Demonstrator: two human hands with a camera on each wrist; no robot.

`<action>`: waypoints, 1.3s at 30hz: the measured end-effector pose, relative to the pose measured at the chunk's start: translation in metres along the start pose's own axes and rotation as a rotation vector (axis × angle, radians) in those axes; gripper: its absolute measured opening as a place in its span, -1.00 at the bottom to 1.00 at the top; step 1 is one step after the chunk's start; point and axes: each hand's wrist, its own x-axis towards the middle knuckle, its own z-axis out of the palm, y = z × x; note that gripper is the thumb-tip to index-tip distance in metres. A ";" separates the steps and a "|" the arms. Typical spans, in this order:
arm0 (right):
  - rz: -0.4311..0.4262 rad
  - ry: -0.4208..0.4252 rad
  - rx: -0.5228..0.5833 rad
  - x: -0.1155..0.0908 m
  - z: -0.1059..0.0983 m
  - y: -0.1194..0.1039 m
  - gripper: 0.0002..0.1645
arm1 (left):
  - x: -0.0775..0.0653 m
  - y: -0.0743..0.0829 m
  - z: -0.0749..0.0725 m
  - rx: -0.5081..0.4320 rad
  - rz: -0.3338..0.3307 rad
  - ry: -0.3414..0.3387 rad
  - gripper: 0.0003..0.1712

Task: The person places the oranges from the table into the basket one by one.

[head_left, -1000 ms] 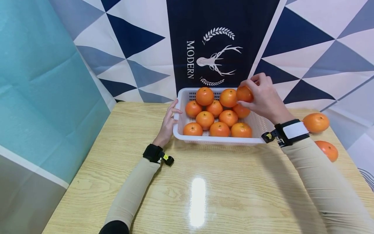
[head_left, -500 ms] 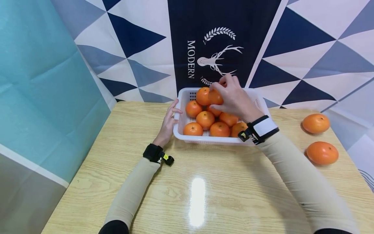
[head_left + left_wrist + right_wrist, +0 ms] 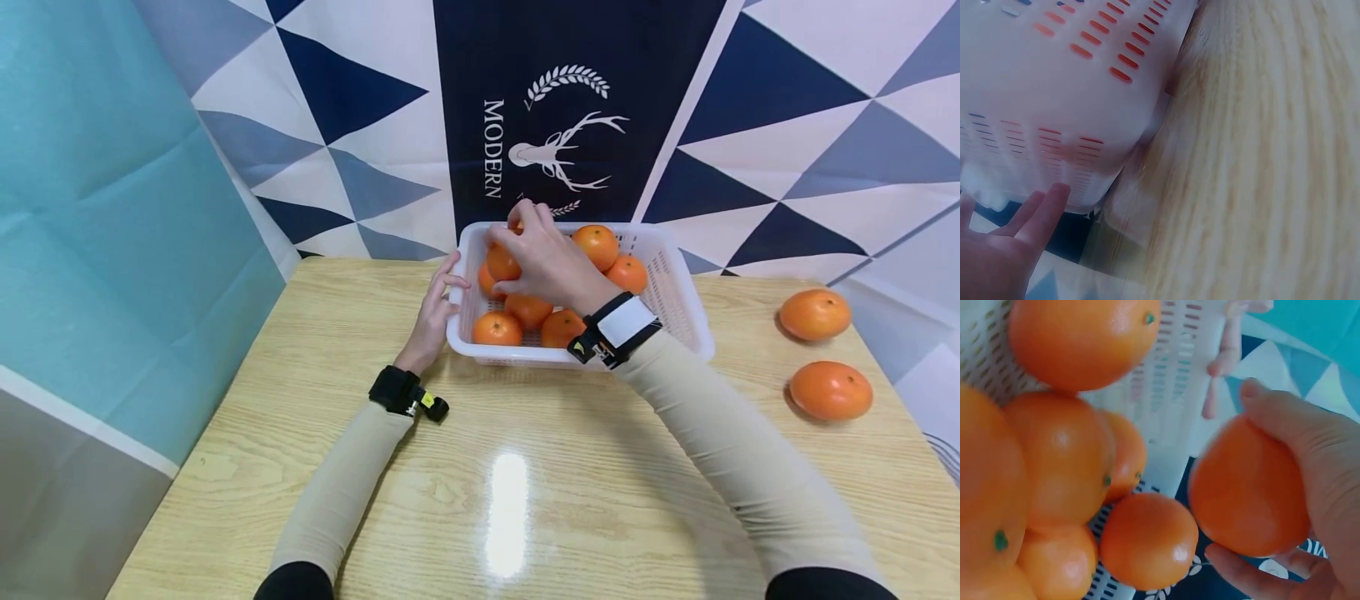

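A white perforated plastic basket [image 3: 699,329] stands on the table with several oranges [image 3: 597,247] in it. My right hand [image 3: 553,265] pinches one orange [image 3: 1249,490] between thumb and fingers, above the basket's left part. In the right wrist view that fruit is held beside another orange [image 3: 1149,541] near the basket's edge. At the left end of the basket my left hand [image 3: 431,319] touches the rim and outer wall, its fingers [image 3: 1047,215] fairly straight in the left wrist view. The right hand hides some of the fruit.
Two more oranges [image 3: 814,315] lie on the wooden table [image 3: 420,508] to the right of the basket. Directly behind the basket rises a patterned cloth backdrop [image 3: 375,142]. A teal panel [image 3: 112,225] borders the table's left side.
My right hand has carried its orange leftward across the basket, from the right part to the left part. The left hand stays at the rim.
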 end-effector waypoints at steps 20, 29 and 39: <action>0.187 -0.378 -0.003 -0.020 -0.007 0.036 -0.19 | 0.021 -0.067 -0.017 -0.011 -0.030 0.017 -0.57; 0.202 -0.447 0.004 -0.026 -0.007 0.046 -0.13 | 0.027 -0.090 -0.024 -0.052 0.023 -0.016 -0.56; 0.217 -0.457 0.007 -0.029 -0.008 0.046 -0.10 | 0.006 -0.022 -0.005 0.030 -0.006 0.031 -0.57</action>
